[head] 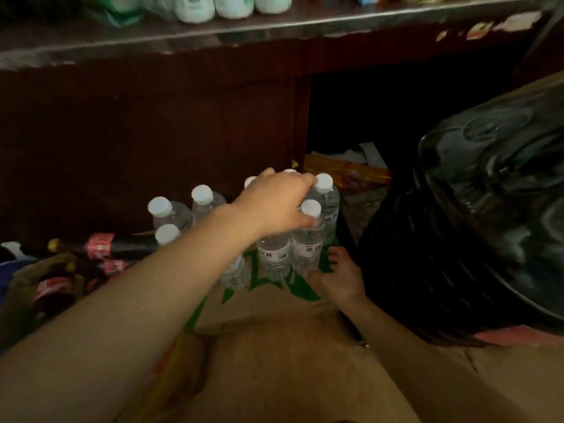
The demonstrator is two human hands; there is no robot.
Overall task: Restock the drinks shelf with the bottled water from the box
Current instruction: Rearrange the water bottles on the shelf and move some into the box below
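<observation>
Several clear water bottles with white caps (171,212) stand in a cluster in front of a dark wooden counter, on a cardboard box (268,303) with green print. My left hand (274,203) reaches in from the lower left and curls over the tops of the right-hand bottles. Its thumb lies against the neck of the front right water bottle (306,248). My right hand (338,276) is low beside that bottle's base, fingers spread and relaxed, thumb touching the bottom. The bottles under my left palm are partly hidden.
Cola bottles (100,248) lie in a heap at the left. A large black plastic bag (473,224) fills the right side. A metal-edged shelf (274,25) above carries pale green bottles. A dark opening with yellow packets (348,169) lies behind the water bottles.
</observation>
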